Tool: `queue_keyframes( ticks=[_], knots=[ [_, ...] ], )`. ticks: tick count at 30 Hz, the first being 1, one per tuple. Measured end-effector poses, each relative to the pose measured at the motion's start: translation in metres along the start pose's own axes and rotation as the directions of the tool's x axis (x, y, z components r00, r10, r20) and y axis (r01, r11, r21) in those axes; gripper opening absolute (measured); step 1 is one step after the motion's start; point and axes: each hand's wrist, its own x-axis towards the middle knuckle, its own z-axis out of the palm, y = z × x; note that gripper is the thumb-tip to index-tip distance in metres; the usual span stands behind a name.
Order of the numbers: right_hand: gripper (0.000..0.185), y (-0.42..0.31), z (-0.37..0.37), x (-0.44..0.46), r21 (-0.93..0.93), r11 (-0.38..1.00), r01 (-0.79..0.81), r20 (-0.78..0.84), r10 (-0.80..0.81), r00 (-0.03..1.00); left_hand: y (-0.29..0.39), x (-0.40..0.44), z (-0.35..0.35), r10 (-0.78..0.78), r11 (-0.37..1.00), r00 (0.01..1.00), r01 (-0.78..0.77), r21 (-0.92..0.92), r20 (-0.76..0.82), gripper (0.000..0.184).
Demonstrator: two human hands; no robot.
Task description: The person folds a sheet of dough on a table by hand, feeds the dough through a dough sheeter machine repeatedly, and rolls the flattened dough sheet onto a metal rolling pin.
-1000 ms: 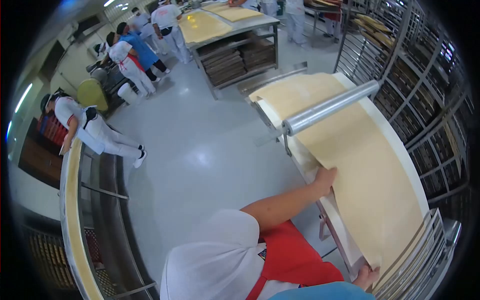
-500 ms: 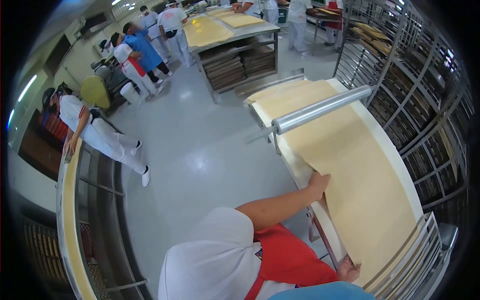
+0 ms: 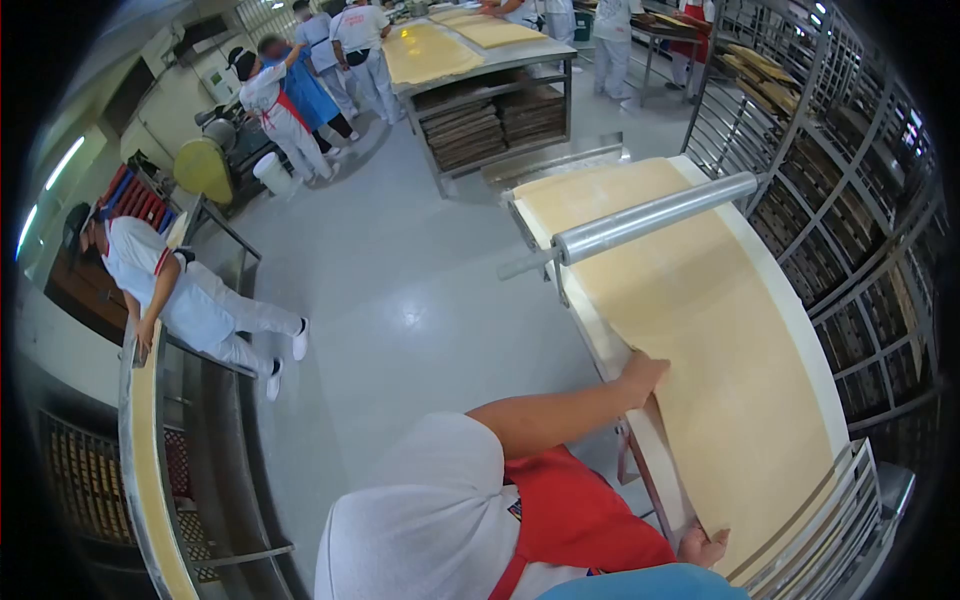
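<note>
A long, thin sheet of dough point(image 3: 720, 330) lies on a white belt point(image 3: 800, 335) and passes beneath a metal roller point(image 3: 655, 217). At the sheet's near-side edge, about midway along, my left hand point(image 3: 643, 380) pinches the dough. My right hand point(image 3: 704, 546) grips the same edge lower down, near the metal bars at the belt's end. Between the two hands the edge runs slightly inward from the belt's border.
A metal rack point(image 3: 840, 190) stands along the right side, and metal bars point(image 3: 825, 525) cross the belt's near end. At left, a person point(image 3: 180, 285) leans over a long narrow table point(image 3: 146, 470). Several people work around a dough-covered table point(image 3: 490, 72) farther back.
My left hand has moved slightly down along the dough's edge, and both hands still hold it. The person at left has stepped nearer along the narrow table.
</note>
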Motion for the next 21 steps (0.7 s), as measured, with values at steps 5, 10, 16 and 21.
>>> queue_keyframes(
  ticks=[5, 10, 16, 21],
  knots=[
    [0.035, -0.039, -0.020, 0.015, 0.101, 0.982, -0.162, -0.040, 0.167, 0.985, 0.053, 0.001, -0.016, -0.192, 0.880, 0.980, 0.197, -0.432, 0.055, 0.033],
    [0.035, -0.014, -0.048, 0.031, 0.065, 0.986, -0.154, 0.204, 0.138, 0.969, -0.014, -0.003, 0.014, -0.106, 0.991, 0.991, 0.098, -0.094, -0.087, 0.032],
    [0.031, -0.022, -0.041, 0.034, -0.096, 0.994, -0.051, 0.008, 0.052, 0.999, 0.053, -0.010, -0.021, -0.124, 0.872, 0.987, 0.159, -0.462, 0.105, 0.034],
    [0.030, -0.018, -0.042, 0.031, -0.006, 0.995, -0.099, 0.226, 0.098, 0.969, 0.002, -0.014, 0.018, -0.105, 0.994, 0.965, 0.100, -0.036, -0.239, 0.036]
  ],
)
